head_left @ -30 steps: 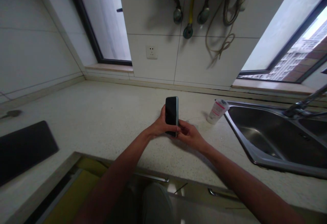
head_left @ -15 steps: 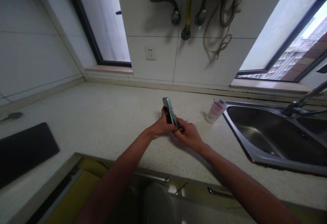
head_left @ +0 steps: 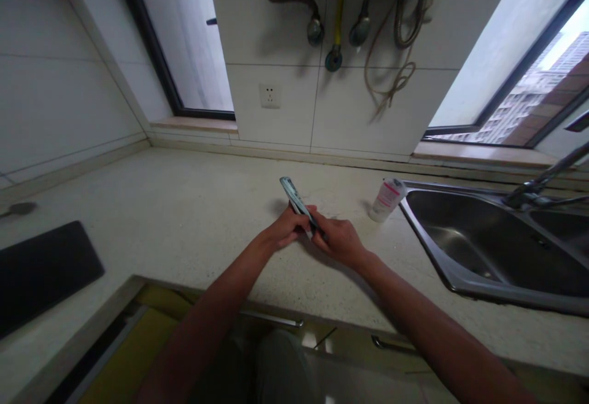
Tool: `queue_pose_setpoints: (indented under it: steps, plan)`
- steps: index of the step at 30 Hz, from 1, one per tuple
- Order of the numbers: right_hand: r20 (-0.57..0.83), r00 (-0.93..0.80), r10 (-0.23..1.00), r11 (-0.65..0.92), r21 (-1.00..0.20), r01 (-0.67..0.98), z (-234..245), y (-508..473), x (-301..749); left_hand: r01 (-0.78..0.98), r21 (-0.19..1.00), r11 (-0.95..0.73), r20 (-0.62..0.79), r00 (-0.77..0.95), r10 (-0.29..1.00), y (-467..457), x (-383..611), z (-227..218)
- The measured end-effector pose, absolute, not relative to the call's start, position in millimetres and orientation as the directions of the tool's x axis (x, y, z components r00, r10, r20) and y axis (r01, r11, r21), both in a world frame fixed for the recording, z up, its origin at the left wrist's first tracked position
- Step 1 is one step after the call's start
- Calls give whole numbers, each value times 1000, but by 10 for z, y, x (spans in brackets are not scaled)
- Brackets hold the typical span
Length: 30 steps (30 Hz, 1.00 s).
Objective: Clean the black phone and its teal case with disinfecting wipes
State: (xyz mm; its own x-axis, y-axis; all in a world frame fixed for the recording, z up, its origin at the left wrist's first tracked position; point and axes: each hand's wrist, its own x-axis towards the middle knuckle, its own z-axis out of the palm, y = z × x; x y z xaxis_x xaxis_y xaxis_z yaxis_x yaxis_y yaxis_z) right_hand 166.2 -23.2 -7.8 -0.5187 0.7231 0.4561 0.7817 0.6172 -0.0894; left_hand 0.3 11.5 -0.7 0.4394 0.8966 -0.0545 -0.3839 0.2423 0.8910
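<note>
A slim phone (head_left: 295,194) with a pale greenish side and a dark edge is between my hands, tilted up and to the left above the counter. My left hand (head_left: 289,227) has its fingers closed around the middle of the phone from the left. My right hand (head_left: 338,237) grips the lower end from the right, thumb and fingers pressed together. My palms and fingers hide the phone's lower part. To the right of my right hand stands a clear plastic cup (head_left: 387,199) with pink print, leaning slightly.
A steel sink (head_left: 453,272) with a faucet (head_left: 529,194) is set in the counter (head_left: 184,207) at right. A black flat panel (head_left: 46,272) lies at left. Hoses and a wall socket (head_left: 269,95) are on the tiled wall behind. Drawer handles line the counter front.
The phone has turned in my hands, its upper end swinging left and its dark face now mostly out of sight. My left hand has shifted slightly, and the view has moved a little.
</note>
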Motion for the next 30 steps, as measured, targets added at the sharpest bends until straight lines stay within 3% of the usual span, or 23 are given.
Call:
queue_pose_setpoints:
  steps: [4, 7, 10, 13, 16, 18, 22, 24, 26, 28, 30]
  plan:
    - [440, -573, 691, 667, -84, 740, -73, -183, 1688, -410, 877, 248, -31, 469, 883, 123, -20, 11]
    - [481, -523, 704, 655, -154, 740, -29, -128, 1830, -381, 885, 269, -78, 448, 891, 140, -66, -5]
    - [619, -209, 757, 526, -387, 757, 41, -60, 2084, -331, 889, 315, -134, 469, 873, 121, -121, -13]
    - [624, 8, 781, 476, -604, 640, 75, -11, 2242, -289, 885, 364, -148, 566, 811, 60, -126, -2]
    - [543, 122, 831, 441, -776, 451, 48, 29, 2204, -279, 873, 401, -169, 597, 784, 19, -95, 18]
    - [414, 240, 878, 343, -894, 288, 20, 67, 2142, -330, 852, 407, -162, 572, 804, 39, -93, 32]
    - [99, 410, 907, 137, -988, -64, -13, 146, 2100, -419, 867, 268, -134, 322, 937, 195, -164, 48]
    - [-23, 404, 915, 53, -983, -177, -25, 165, 2093, -218, 968, 123, -114, 50, 992, 278, -211, 39]
    - [-85, 369, 926, -1, -975, -220, -43, 165, 2062, 153, 988, 1, 25, -162, 986, 321, -245, 20]
    - [-109, 323, 940, -37, -975, -220, -70, 151, 2010, 487, 873, -19, 157, -244, 957, 311, -259, 1]
    - [-129, 268, 955, -78, -978, -196, -100, 129, 1958, 694, 720, 4, 223, -236, 946, 265, -256, -14]
